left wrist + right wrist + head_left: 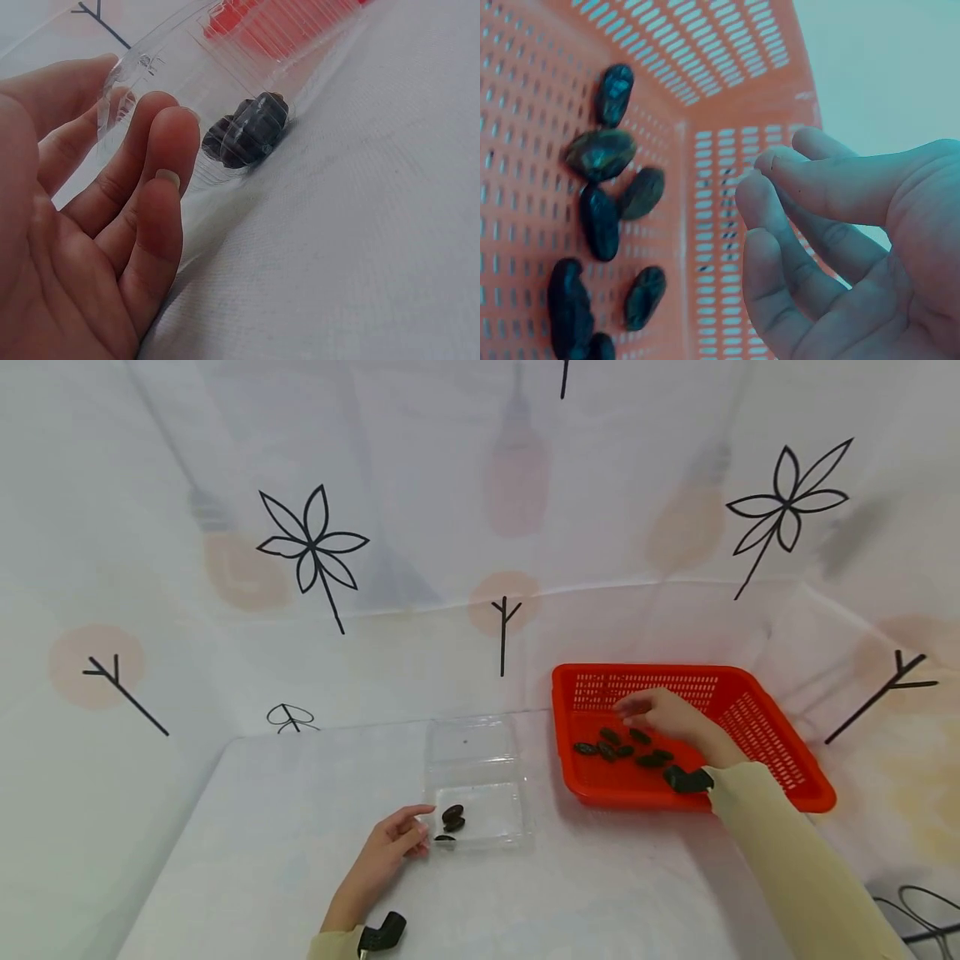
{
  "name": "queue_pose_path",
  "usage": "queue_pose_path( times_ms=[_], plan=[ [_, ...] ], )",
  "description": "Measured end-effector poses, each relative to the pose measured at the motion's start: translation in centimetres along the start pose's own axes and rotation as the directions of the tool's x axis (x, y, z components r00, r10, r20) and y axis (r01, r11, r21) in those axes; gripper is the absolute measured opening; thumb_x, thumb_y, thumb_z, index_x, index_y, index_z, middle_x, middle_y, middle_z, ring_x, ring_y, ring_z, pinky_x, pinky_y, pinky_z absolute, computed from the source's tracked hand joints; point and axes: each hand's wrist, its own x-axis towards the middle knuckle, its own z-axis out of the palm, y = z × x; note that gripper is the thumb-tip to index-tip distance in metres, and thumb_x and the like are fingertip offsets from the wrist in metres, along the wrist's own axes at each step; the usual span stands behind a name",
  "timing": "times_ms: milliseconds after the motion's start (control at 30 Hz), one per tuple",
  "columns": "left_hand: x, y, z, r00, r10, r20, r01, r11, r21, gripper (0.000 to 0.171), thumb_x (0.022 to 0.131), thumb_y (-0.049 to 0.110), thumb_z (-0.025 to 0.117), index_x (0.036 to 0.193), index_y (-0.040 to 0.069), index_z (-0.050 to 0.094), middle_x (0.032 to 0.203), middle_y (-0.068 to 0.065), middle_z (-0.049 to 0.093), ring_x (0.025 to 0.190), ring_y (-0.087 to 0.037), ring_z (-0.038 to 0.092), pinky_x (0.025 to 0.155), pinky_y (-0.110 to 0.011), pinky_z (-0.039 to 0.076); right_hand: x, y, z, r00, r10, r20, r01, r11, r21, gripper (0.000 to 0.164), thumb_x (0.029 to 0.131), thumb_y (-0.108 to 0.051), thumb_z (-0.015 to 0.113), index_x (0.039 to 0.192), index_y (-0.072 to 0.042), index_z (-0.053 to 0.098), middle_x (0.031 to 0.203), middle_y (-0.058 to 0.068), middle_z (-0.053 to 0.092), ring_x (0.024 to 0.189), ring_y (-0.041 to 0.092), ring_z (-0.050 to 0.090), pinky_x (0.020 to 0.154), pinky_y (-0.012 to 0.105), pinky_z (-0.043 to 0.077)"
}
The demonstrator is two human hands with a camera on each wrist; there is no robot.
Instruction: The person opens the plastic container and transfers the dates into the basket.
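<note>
A red plastic basket (615, 793) holds several dark, wrinkled, oval date-like fruits (607, 750). Over its inside hovers my right hand (663, 714), fingers loosely bent and thumb tip close to the fingertips (757, 187). Nothing shows between them, and the fruits lie below and apart from the hand. To the left stands a clear plastic box (487, 810) with its lid (472, 739) folded back. Three dark fruits (453, 814) are at its left side. My left hand (393, 843) rests beside that wall, relaxed fingers (171, 142) right at the plastic.
White cloth with printed plants covers the table (285, 835) and the backdrop (420, 527) behind. The basket's slotted walls rise around the right hand. A black cable (930, 914) lies at the lower right edge.
</note>
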Motion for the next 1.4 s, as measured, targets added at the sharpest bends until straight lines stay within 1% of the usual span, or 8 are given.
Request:
queue_pose_path(
  times_ms=[200, 400, 500, 700, 767, 967, 1200, 1400],
  plan=[
    [0.1, 0.1, -0.1, 1.000, 0.003, 0.007, -0.003, 1.000, 0.010, 0.039, 0.100, 0.016, 0.061, 0.136, -0.001, 0.057, 0.084, -0.008, 0.061, 0.074, -0.016, 0.064, 0.070, -0.027, 0.051, -0.1, -2.1, 0.4, 1.000, -0.020, -0.002, 0.020, 1.000, -0.021, 0.031, 0.097, -0.007, 0.063, 0.128, -0.002, 0.065, 0.122, 0.017, 0.065, 0.109, 0.032, 0.062, 0.092, 0.050, 0.050],
    [0.0, 0.0, 0.0, 1.000, -0.001, 0.008, 0.001, 1.000, -0.011, 0.040, 0.100, 0.017, 0.062, 0.135, -0.001, 0.056, 0.083, -0.005, 0.062, 0.074, -0.015, 0.064, 0.069, -0.026, 0.050, -0.2, -4.4, 1.4, 0.997, -0.080, 0.006, 0.080, 0.996, -0.032, 0.028, 0.096, -0.004, 0.064, 0.124, -0.004, 0.068, 0.116, 0.010, 0.068, 0.107, 0.029, 0.064, 0.090, 0.046, 0.052],
    [0.0, 0.0, 0.0, 1.000, 0.008, 0.011, -0.007, 1.000, -0.015, 0.040, 0.100, 0.016, 0.061, 0.135, -0.002, 0.056, 0.083, -0.005, 0.061, 0.074, -0.014, 0.063, 0.069, -0.026, 0.049, -0.3, -5.6, 2.2, 0.993, -0.113, 0.018, 0.114, 0.993, -0.040, 0.028, 0.095, -0.005, 0.065, 0.123, -0.006, 0.069, 0.115, 0.008, 0.069, 0.106, 0.028, 0.064, 0.090, 0.045, 0.052],
    [0.0, -0.1, 0.0, 1.000, 0.024, 0.020, -0.024, 1.000, -0.009, 0.041, 0.100, 0.017, 0.061, 0.136, -0.003, 0.055, 0.084, -0.006, 0.061, 0.074, -0.014, 0.063, 0.069, -0.026, 0.050, -0.2, -7.8, 4.2, 0.990, -0.138, 0.023, 0.140, 0.987, -0.083, 0.029, 0.094, -0.007, 0.068, 0.122, -0.012, 0.071, 0.110, 0.003, 0.070, 0.104, 0.026, 0.060, 0.086, 0.042, 0.053],
    [0.1, -0.2, 0.0, 1.000, 0.020, 0.018, -0.020, 1.000, -0.010, 0.041, 0.100, 0.017, 0.061, 0.136, -0.003, 0.055, 0.083, -0.005, 0.061, 0.074, -0.014, 0.063, 0.069, -0.026, 0.050, -0.2, -8.5, 5.0, 0.989, -0.149, 0.025, 0.150, 0.986, -0.068, 0.028, 0.093, -0.007, 0.069, 0.120, -0.013, 0.072, 0.108, 0.002, 0.070, 0.102, 0.026, 0.059, 0.084, 0.041, 0.053],
    [0.1, -0.4, -0.1, 1.000, 0.006, 0.015, -0.006, 1.000, -0.015, 0.039, 0.101, 0.017, 0.060, 0.135, -0.002, 0.056, 0.084, -0.005, 0.062, 0.074, -0.014, 0.063, 0.070, -0.026, 0.050, 0.4, -10.5, 7.7, 0.971, -0.232, 0.064, 0.231, 0.973, 0.023, 0.025, 0.093, -0.003, 0.067, 0.116, -0.013, 0.073, 0.104, -0.002, 0.071, 0.096, 0.019, 0.066, 0.084, 0.036, 0.054],
    [0.1, -0.3, 0.0, 0.999, 0.021, 0.027, -0.021, 0.999, -0.024, 0.041, 0.101, 0.018, 0.060, 0.136, -0.004, 0.054, 0.084, -0.004, 0.063, 0.074, -0.014, 0.064, 0.070, -0.026, 0.051, 1.5, -11.9, 10.6, 0.929, -0.348, 0.125, 0.342, 0.937, 0.067, 0.022, 0.095, -0.005, 0.067, 0.114, -0.013, 0.073, 0.104, -0.001, 0.072, 0.092, 0.014, 0.066, 0.082, 0.033, 0.053],
    [0.0, -0.2, 0.0, 1.000, 0.019, 0.023, -0.019, 1.000, -0.021, 0.041, 0.101, 0.017, 0.060, 0.135, -0.004, 0.055, 0.084, -0.003, 0.063, 0.074, -0.013, 0.063, 0.070, -0.026, 0.051, 2.4, -12.7, 13.0, 0.917, -0.357, 0.177, 0.345, 0.933, 0.099, 0.022, 0.093, -0.003, 0.068, 0.113, -0.011, 0.074, 0.102, -0.002, 0.071, 0.091, 0.013, 0.065, 0.079, 0.028, 0.053]
  ],
)
